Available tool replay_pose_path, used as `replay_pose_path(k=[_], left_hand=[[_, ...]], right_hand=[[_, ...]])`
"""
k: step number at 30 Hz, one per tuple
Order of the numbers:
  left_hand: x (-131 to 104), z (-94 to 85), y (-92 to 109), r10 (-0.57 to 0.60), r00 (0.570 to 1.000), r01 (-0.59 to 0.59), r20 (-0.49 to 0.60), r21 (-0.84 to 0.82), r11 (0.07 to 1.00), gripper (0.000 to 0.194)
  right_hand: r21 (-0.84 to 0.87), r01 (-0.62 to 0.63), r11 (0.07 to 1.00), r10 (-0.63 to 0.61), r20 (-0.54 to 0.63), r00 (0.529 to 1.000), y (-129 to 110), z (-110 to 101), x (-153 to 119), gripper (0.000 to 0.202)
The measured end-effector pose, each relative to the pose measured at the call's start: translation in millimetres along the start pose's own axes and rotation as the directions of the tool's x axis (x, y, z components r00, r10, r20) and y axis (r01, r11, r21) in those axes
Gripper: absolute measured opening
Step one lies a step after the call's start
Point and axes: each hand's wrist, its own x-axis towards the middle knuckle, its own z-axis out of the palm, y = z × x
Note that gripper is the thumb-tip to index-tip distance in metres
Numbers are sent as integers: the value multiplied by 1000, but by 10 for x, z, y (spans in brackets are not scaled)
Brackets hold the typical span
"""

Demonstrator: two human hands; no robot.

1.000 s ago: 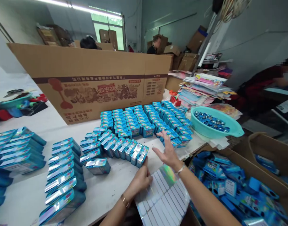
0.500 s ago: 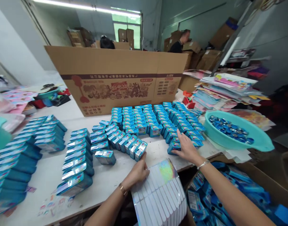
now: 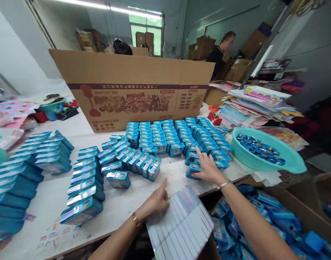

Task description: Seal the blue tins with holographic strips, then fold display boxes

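My left hand (image 3: 156, 199) is just above the table's front edge, its index finger stretched out and the other fingers curled. Its thumb is by the edge of a stack of silvery sticker sheets (image 3: 181, 224), tilted below the table edge. Past that fingertip, a curved row of small blue boxes ends in a box with a shiny strip on top (image 3: 154, 168). My right hand (image 3: 208, 167) is at the front of a larger block of boxes, thumb and fingers around a blue box (image 3: 192, 170). The hand partly hides that box.
More rows of blue boxes (image 3: 85, 209) stand at the left. A turquoise basin (image 3: 295, 166) of small blue shiny pieces is at the right, above a carton of blue parts (image 3: 284, 216). A large cardboard box (image 3: 133, 72) stands behind; people are beyond it.
My left index finger has come away from the last box of the curved row. My right hand stays at the front boxes. A person in the background has moved right.
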Motion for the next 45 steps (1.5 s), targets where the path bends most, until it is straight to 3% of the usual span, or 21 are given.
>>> replay_pose_path(k=[3, 8, 13, 17, 20, 22, 26, 29, 36, 41, 45], left_hand=[[-6, 234, 136, 87, 988, -75, 127, -91, 993, 110], [282, 527, 541, 164, 985, -146, 51, -261, 954, 117], [358, 547, 594, 152, 985, -172, -88, -323, 931, 120], [315, 508, 537, 178, 974, -221, -141, -411, 885, 123], [352, 513, 577, 146, 988, -155, -58, -491, 857, 126], [396, 528, 626, 133, 991, -130, -29, -487, 864, 127], [480, 564, 690, 116, 992, -129, -57, -465, 876, 126], [517, 577, 659, 125, 985, -165, -116, -463, 871, 126], [424, 375, 347, 128, 965, -233, -228, -530, 815, 109], [260, 65, 183, 136, 973, -220, -186, -576, 787, 103], [183, -232, 138, 126, 988, -152, -85, -589, 793, 102]], right_hand=[[77, -27, 997, 25, 24, 999, 0, -51, 37, 137], [19, -148, 989, 149, -44, 988, -217, 81, 43, 133], [16, -260, 966, 259, -163, 952, -534, 221, 32, 118], [43, -308, 950, 311, -83, 947, -558, 122, 85, 119], [170, -322, 931, 333, -45, 942, -394, 49, 96, 113], [314, -280, 907, 324, -99, 941, -257, 73, 74, 109], [613, -143, 777, 379, -275, 884, -125, 281, 17, 99], [683, -119, 720, 434, -311, 846, -242, 466, 8, 83], [785, -177, 594, 600, -286, 747, -879, 830, -72, 77], [845, -187, 501, 619, -199, 760, -1343, 903, -295, 74], [812, -282, 510, 621, -121, 775, -1644, 839, -463, 66]])
